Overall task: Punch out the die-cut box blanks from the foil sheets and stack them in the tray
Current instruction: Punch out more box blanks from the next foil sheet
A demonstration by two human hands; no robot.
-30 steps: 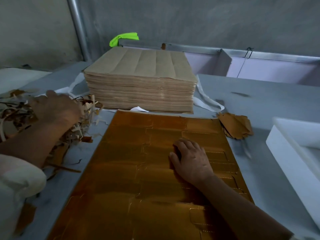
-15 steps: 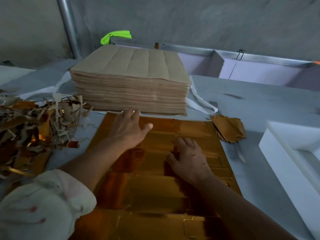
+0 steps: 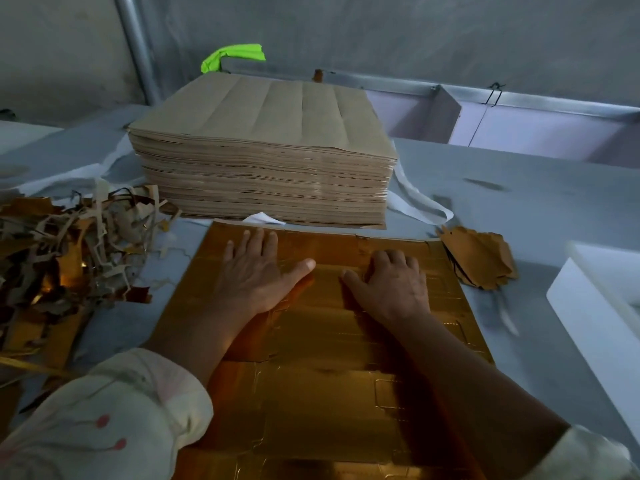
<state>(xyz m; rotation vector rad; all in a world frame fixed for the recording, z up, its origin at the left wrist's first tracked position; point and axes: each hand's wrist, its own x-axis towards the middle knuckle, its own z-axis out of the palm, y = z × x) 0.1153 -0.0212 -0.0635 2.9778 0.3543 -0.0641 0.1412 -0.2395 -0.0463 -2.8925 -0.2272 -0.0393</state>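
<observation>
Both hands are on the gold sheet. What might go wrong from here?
1. The left hand presses flat and the right hand bears down with bent fingers on the foil sheet; a hard push may tear or crease it rather than part it cleanly along the cuts.
2. The scrap pile lies near the sheet's left edge; strips may get mixed in with what is punched out.

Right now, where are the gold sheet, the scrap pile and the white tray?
gold sheet (image 3: 322, 393): head view, bare surface between the arms.
scrap pile (image 3: 69, 258): head view, centre of the heap.
white tray (image 3: 595, 323): head view, outer wall.
</observation>
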